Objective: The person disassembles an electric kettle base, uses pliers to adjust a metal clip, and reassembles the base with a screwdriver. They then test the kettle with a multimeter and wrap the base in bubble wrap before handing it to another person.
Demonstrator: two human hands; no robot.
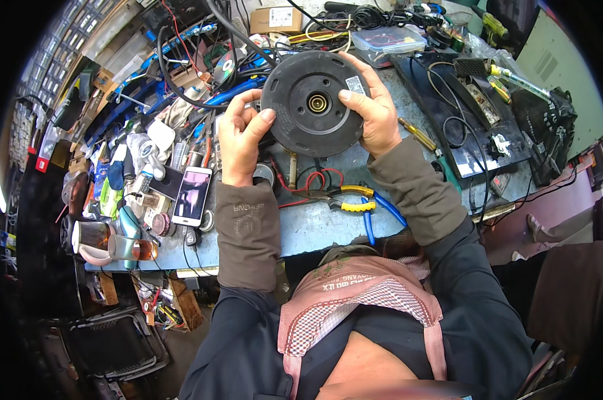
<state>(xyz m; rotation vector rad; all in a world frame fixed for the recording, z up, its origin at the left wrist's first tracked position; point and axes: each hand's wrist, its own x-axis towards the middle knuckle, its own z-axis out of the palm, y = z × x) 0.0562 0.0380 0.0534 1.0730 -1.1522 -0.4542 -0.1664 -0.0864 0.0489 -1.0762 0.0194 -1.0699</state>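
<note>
Between both hands, above the workbench, a round black plastic kettle base (301, 130) is held with its flat side up. Brass rings sit in its central socket, with screw holes and slots around it and a small white label near the right rim. My left hand (240, 140) grips the left edge, thumb on the face. On the right edge, my right hand (379, 110) has its thumb near the label and its fingers behind the rim. Below the base lie pliers (358, 197) with yellow and blue handles, and thin red wires (321, 175).
A white phone (193, 195) lies left, near a glass cup of tea (132, 249) at the bench's front edge. Right are an amber-handled screwdriver (416, 133) and a black panel (458, 113) with cables. Tools and cables crowd the back, beside a clear plastic box (389, 41).
</note>
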